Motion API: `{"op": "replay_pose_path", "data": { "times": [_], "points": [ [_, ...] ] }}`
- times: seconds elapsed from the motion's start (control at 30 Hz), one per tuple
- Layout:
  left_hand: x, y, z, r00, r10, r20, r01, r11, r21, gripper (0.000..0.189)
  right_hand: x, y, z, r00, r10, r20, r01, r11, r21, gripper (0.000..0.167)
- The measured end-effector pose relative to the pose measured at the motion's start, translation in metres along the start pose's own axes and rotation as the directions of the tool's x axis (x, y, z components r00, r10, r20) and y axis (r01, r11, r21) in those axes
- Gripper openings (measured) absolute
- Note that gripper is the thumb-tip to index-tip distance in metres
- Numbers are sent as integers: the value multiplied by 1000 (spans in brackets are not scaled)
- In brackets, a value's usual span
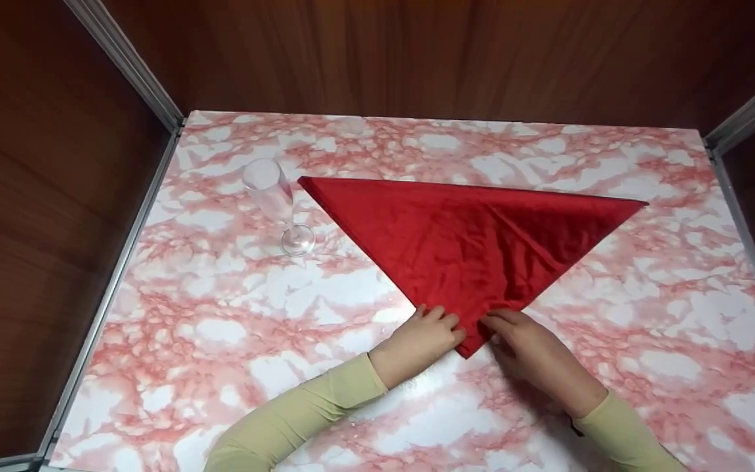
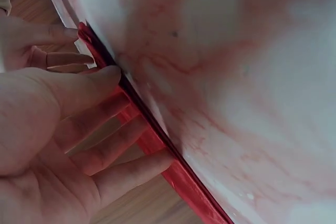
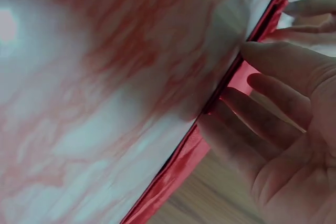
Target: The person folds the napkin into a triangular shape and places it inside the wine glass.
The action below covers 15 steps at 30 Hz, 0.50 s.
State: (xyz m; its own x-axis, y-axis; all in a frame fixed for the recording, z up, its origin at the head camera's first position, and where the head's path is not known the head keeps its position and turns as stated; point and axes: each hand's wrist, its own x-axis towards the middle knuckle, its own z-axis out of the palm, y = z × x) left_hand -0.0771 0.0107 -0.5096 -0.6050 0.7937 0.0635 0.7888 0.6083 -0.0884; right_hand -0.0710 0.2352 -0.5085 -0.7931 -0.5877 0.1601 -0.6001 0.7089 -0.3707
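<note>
A shiny red satin cloth (image 1: 417, 236) lies folded as a triangle, its long edge at the back and its point toward the person. My left hand (image 1: 420, 341) rests on the slanted left edge near that point. On the opposite edge, my right hand (image 1: 538, 351) touches the cloth with its fingertips. In the left wrist view the thumb lies at the dark hem of the red cloth (image 2: 186, 190), with the other fingers spread over it. The right wrist view has the thumb and fingers along the hem of the red cloth (image 3: 181, 161), fingers slightly bent.
A clear champagne flute (image 1: 272, 190) stands left of the cloth's far left corner. The tabletop (image 1: 207, 341) has a pink and white marbled pattern. Dark wood panels (image 1: 417, 59) with metal frame strips (image 1: 132, 62) enclose its back and sides.
</note>
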Motion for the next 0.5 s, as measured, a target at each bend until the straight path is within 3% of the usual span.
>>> {"op": "replay_pose_path", "data": {
  "times": [0.5],
  "points": [
    [13, -30, 7, 1000, -27, 7, 27, 997, -74, 21, 25, 20, -6, 999, -7, 37, 4, 996, 85, 40]
  ]
}}
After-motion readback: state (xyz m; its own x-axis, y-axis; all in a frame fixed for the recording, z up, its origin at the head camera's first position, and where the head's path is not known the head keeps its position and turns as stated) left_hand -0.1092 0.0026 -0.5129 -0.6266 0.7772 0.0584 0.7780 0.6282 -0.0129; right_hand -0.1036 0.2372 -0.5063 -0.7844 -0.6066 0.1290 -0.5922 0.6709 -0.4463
